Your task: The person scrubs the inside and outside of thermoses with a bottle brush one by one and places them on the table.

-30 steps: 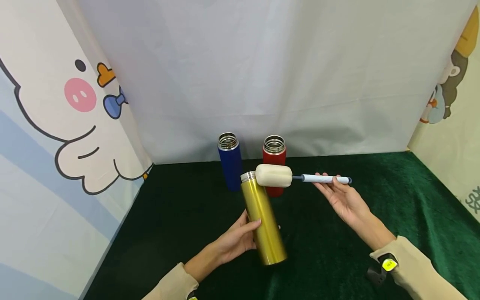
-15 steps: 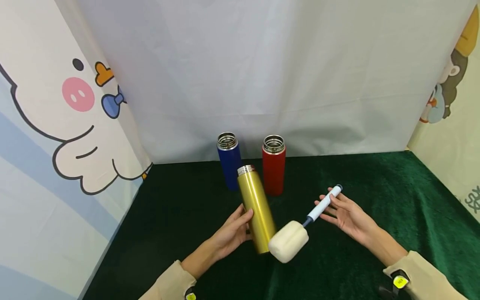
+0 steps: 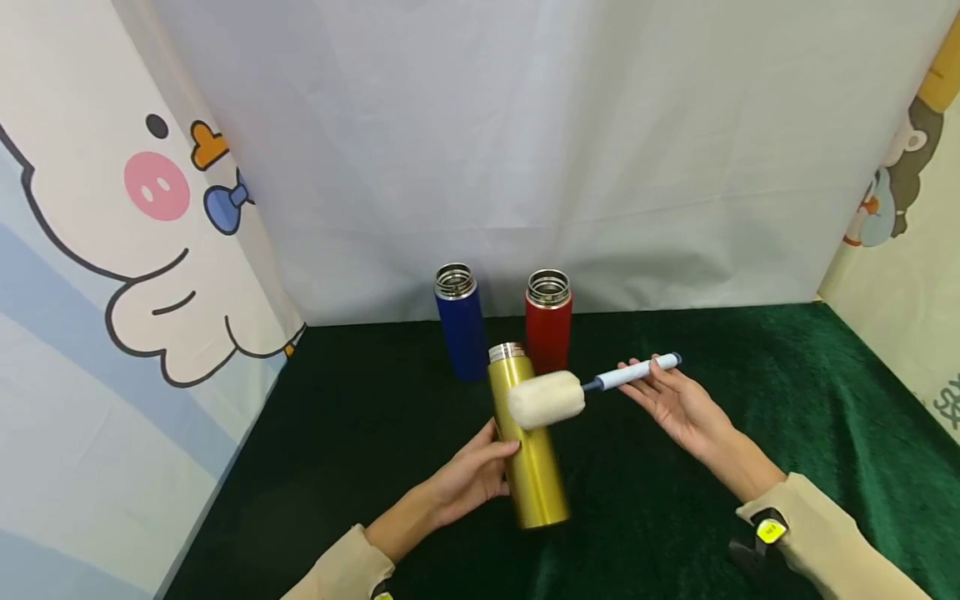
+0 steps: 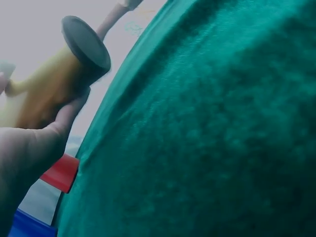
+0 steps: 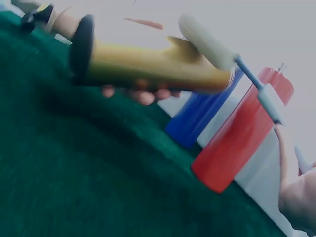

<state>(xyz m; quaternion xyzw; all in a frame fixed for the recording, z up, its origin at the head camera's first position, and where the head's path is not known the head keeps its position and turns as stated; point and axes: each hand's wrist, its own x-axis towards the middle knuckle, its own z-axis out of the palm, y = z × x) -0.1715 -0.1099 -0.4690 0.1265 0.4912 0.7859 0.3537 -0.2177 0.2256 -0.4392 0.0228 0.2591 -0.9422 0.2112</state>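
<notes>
- The gold flask point(image 3: 525, 442) is near the middle of the green tabletop point(image 3: 750, 400), tilted with its open steel mouth pointing away from the person; from the right wrist view its base looks raised off the cloth.
- The left hand point(image 3: 472, 475) has its grip curled round the flask's lower body, thumb on the near side.
- A bottle brush point(image 3: 592, 387) lies across the flask's upper part, its cream sponge head point(image 3: 546, 400) against the gold wall just below the mouth.
- The right hand point(image 3: 671, 400) holds the brush's pale blue handle, its grip a light pinch with the other fingers fairly straight.
- Behind stand a blue flask point(image 3: 459, 329) and a red flask point(image 3: 548, 325), upright, mouths open, near the white backdrop point(image 3: 525, 150).
</notes>
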